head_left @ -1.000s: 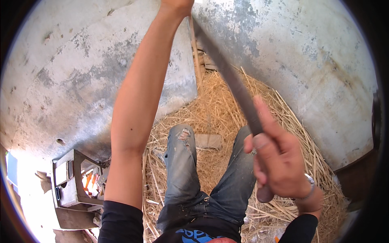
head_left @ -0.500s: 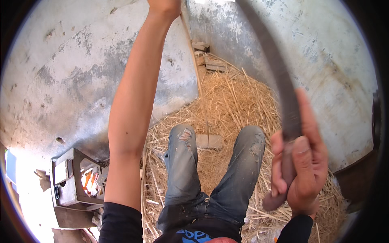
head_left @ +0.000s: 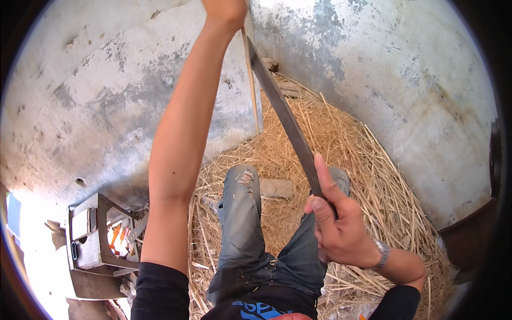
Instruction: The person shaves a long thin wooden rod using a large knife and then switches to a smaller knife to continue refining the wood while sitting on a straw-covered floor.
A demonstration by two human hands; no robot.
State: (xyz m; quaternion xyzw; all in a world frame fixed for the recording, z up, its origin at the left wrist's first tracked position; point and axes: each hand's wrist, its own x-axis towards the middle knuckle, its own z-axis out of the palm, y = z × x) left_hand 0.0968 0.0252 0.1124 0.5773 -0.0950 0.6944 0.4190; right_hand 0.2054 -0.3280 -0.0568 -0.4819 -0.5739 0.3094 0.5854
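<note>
My right hand (head_left: 338, 224) grips the handle of a long dark machete (head_left: 285, 117), thumb laid along the blade's back. The blade slants up and left, its tip against a thin pale stick (head_left: 252, 85). My left hand (head_left: 226, 12) is raised at the top edge, closed around the upper end of that upright stick. The stick's lower end reaches down into the straw (head_left: 341, 144). Below the hands are my legs in torn blue jeans (head_left: 242, 213).
Weathered grey concrete walls (head_left: 106, 106) meet in a corner behind the straw pile. A flat stone (head_left: 276, 188) lies between my legs. A grey metal box frame (head_left: 90, 237) with something orange inside stands at the lower left. A dark object (head_left: 469, 234) sits at the right edge.
My right hand swung the machete out to the right and raised it, then brought it back down and left so the blade meets the stick. My left arm stayed raised.
</note>
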